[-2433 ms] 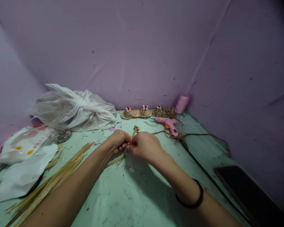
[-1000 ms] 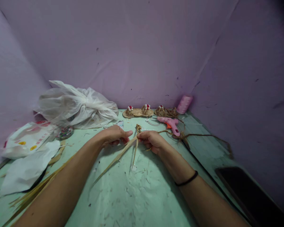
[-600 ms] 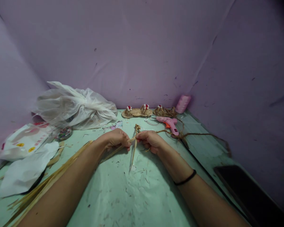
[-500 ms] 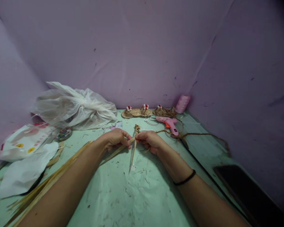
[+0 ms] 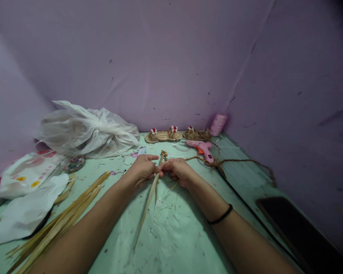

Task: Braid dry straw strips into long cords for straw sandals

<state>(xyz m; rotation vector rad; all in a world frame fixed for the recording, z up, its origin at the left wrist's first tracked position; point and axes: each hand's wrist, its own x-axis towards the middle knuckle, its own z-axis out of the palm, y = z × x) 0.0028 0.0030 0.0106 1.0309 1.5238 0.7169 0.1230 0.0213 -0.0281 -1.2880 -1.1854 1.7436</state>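
Between my two hands is a braid of dried plant strips (image 5: 162, 155), its knotted brown end pointing away from me. My left hand (image 5: 144, 170) pinches the strips from the left, thumb stretched forward. My right hand (image 5: 177, 170) grips the braid from the right with thumb and bent fingers; its other fingertips are partly hidden. A long pale strip (image 5: 145, 209) hangs from between the hands toward me, and a shorter strip end shows beside it. Loose dried strips (image 5: 65, 217) lie in a bundle left of my left forearm.
At the back stand woven slipper-like pieces (image 5: 164, 136) with red and white beads, a pink glue gun (image 5: 201, 149) and a pink thread spool (image 5: 218, 125). A brown cord (image 5: 240, 161) runs right. On the left are a tied plastic bag (image 5: 94, 131), bead container (image 5: 74, 163) and white packet (image 5: 28, 173). A dark phone-like slab (image 5: 294, 228) lies right.
The long strip has swung from under my left hand to hang toward me. My left hand has closed in beside my right, its thumb now extended. The view has shifted slightly.
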